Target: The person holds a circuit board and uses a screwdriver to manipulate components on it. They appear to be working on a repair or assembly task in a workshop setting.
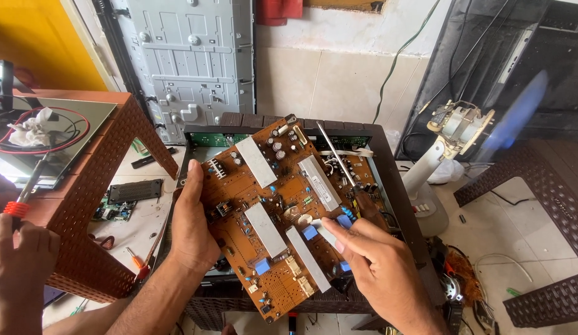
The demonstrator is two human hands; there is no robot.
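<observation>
A tiled repair room holds several dark woven-plastic tables; a grey metal television back panel (189, 56) leans against the rear wall.

At far left, a co-worker's hand (19, 248) is closed around an orange-handled tool (17, 208) beside a reddish-brown woven side table (90, 205). A small green circuit board (112, 211) lies on the floor below that table.

At centre, the person's left hand (193, 223) grips the left edge of a large brown printed circuit board (276, 211), thumb over the top face, fingers beneath. The board is held tilted above an open black chassis (376, 174) that rests on a dark woven table (338, 301). The board carries 4 grey aluminium heat sinks, blue components and cylindrical capacitors.

The right hand (376, 260) is closed around a dark-handled screwdriver (348, 180); its index finger extends onto the board near the blue parts. The steel shaft points up and away, its tip clear of the board.

At right stand a white monitor stand (438, 161), a second dark woven table (543, 236) and loose cables on the floor.

Judgement: the step in hand appears to be inspection of the component side, with the board lifted free of the chassis. A next move would call for a firm left-hand grip on the edge and a tool tip kept clear of component leads.
</observation>
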